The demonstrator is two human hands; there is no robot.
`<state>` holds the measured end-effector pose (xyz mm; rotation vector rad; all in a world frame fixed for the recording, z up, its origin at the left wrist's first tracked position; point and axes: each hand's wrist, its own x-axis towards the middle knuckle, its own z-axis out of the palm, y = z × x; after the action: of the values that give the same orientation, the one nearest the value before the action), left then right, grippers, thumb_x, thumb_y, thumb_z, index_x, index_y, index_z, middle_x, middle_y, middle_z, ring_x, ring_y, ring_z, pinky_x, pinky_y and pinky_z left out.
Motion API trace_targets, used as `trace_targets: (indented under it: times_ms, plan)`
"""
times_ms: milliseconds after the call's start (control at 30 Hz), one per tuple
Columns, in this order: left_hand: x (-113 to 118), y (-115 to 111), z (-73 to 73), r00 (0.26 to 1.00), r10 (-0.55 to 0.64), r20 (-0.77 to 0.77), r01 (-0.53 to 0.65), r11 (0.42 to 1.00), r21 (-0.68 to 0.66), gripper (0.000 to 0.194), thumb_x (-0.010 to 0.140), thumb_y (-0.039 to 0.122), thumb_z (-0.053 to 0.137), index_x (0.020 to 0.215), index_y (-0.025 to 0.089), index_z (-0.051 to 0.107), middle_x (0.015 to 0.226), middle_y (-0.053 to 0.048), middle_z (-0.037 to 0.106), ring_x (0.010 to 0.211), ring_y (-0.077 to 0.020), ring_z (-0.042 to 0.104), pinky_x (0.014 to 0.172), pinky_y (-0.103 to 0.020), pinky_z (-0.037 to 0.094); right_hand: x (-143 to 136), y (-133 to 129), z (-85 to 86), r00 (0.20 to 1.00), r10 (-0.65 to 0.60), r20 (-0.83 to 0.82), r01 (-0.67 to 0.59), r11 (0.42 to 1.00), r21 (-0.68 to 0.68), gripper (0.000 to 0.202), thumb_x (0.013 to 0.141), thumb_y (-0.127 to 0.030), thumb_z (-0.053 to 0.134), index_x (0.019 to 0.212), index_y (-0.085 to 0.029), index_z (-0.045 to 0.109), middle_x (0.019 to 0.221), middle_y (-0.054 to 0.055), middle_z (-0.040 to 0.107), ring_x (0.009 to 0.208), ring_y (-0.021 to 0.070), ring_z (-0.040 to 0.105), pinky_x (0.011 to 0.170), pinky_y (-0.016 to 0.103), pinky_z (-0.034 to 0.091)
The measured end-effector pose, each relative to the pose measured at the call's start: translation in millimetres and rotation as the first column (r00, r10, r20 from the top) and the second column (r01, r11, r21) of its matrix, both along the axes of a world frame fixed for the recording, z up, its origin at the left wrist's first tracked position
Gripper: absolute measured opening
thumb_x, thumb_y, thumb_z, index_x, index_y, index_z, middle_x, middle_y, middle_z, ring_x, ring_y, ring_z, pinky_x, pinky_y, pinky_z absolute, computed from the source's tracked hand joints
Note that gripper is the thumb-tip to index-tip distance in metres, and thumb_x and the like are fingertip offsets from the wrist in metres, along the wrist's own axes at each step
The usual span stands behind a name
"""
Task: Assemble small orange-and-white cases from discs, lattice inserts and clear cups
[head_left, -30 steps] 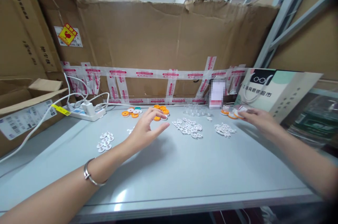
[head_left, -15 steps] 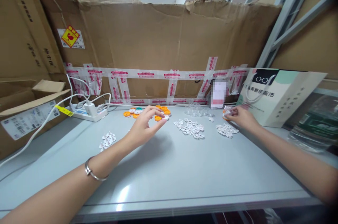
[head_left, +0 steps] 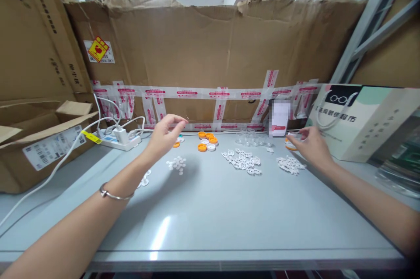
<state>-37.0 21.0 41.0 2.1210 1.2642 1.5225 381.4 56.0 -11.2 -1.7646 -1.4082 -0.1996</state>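
Clear piece (head_left: pixel 299 136): two o'clock on the counter (head_left: pixel 223 213), between thumb and fingers of the right hand (head_left: pixel 295 135), by orange rings (head_left: pixel 290 146); cannot tell if gripped. Left hand (head_left: pixel 184 122) raised at eleven o'clock, fingers curled, thumb near forefinger; contents unclear. Small white pieces (head_left: pixel 176 164) at its six o'clock. Orange and white discs (head_left: pixel 202 147) at twelve.

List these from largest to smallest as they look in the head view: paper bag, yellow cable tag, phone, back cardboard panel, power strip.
1. Back cardboard panel
2. Paper bag
3. Phone and power strip: too alike to rank
4. Yellow cable tag
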Motion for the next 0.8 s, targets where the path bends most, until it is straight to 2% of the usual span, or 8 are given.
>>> trace_targets:
  times_ms: [100,167,267,333,433,533,700,800]
  plan:
    - [-28,13,11.3,0.975,0.150,-0.162,-0.165,0.982,-0.089,0.028,0.083,0.036,0.043,0.091,0.018,0.063,0.093,-0.004,0.064,0.087,-0.0185,0.056,0.077,-0.025,0.041,-32,-10,16.5,0.992,0.129,-0.010,-0.129,0.990,0.050,0.031,0.077,-0.047,0.051,0.091,-0.020,0.045,0.084,0.008,0.056,0.071,0.0165,0.050,0.065,0.028,0.038]
    - [-48,24,11.4,0.904,0.217,-0.368,-0.276,0.954,-0.117,0.032,0.083,0.036,0.039,0.094,0.018,0.063,0.098,-0.003,0.065,0.090,-0.0196,0.057,0.078,-0.025,0.041,-61,-17,27.7,0.945,0.327,-0.020,-0.327,0.945,0.017,0.030,0.079,-0.048,0.048,0.087,-0.019,0.050,0.080,0.005,0.057,0.065,0.0141,0.050,0.061,0.026,0.039]
    - [-72,40,1.1,0.791,0.222,-0.571,-0.361,0.921,-0.143,0.028,0.077,0.031,0.043,0.085,0.017,0.066,0.095,-0.006,0.067,0.092,-0.0223,0.058,0.077,-0.025,0.041,-107,-27,36.7,0.817,0.577,0.009,-0.566,0.804,-0.183,0.027,0.079,-0.045,0.049,0.082,-0.020,0.057,0.070,0.001,0.059,0.059,0.0117,0.048,0.055,0.023,0.037]
    - [-82,49,-8.5,0.755,0.205,-0.623,-0.387,0.906,-0.170,0.022,0.072,0.028,0.048,0.079,0.018,0.067,0.091,-0.007,0.068,0.089,-0.0234,0.059,0.074,-0.025,0.041,-133,-31,34.8,0.753,0.656,0.050,-0.626,0.737,-0.255,0.025,0.080,-0.042,0.048,0.078,-0.019,0.058,0.064,0.000,0.058,0.057,0.0113,0.047,0.054,0.023,0.036]
    - [-91,56,-19.1,0.700,0.166,-0.695,-0.424,0.880,-0.216,0.019,0.066,0.026,0.052,0.076,0.019,0.066,0.086,-0.008,0.069,0.082,-0.0234,0.060,0.069,-0.026,0.041,-153,-33,23.3,0.701,0.708,0.088,-0.674,0.697,-0.246,0.024,0.081,-0.036,0.046,0.075,-0.018,0.060,0.065,0.000,0.059,0.058,0.0114,0.049,0.055,0.023,0.036]
    - [-95,56,-20.8,0.654,0.098,-0.750,-0.444,0.852,-0.276,0.019,0.061,0.025,0.054,0.073,0.019,0.066,0.083,-0.007,0.069,0.078,-0.0221,0.060,0.066,-0.024,0.041,-150,-33,10.9,0.696,0.715,0.063,-0.691,0.691,-0.212,0.025,0.082,-0.036,0.045,0.077,-0.018,0.061,0.069,0.002,0.062,0.062,0.0124,0.051,0.057,0.024,0.037]
    - [-98,45,-10.2,0.610,-0.107,-0.785,-0.429,0.788,-0.441,0.015,0.053,0.027,0.059,0.065,0.021,0.067,0.074,-0.002,0.069,0.070,-0.0181,0.059,0.059,-0.021,0.040,-134,-35,6.4,0.758,0.652,-0.017,-0.643,0.743,-0.187,0.029,0.082,-0.041,0.046,0.076,-0.017,0.061,0.066,0.002,0.062,0.057,0.0116,0.049,0.056,0.023,0.038]
    - [-100,37,-2.0,0.577,-0.172,-0.798,-0.453,0.746,-0.488,0.015,0.050,0.028,0.062,0.062,0.020,0.066,0.072,-0.004,0.068,0.066,-0.0187,0.058,0.058,-0.023,0.040,-134,-36,9.1,0.767,0.641,-0.030,-0.636,0.752,-0.175,0.030,0.081,-0.043,0.047,0.075,-0.017,0.061,0.065,0.002,0.061,0.057,0.0117,0.048,0.056,0.023,0.038]
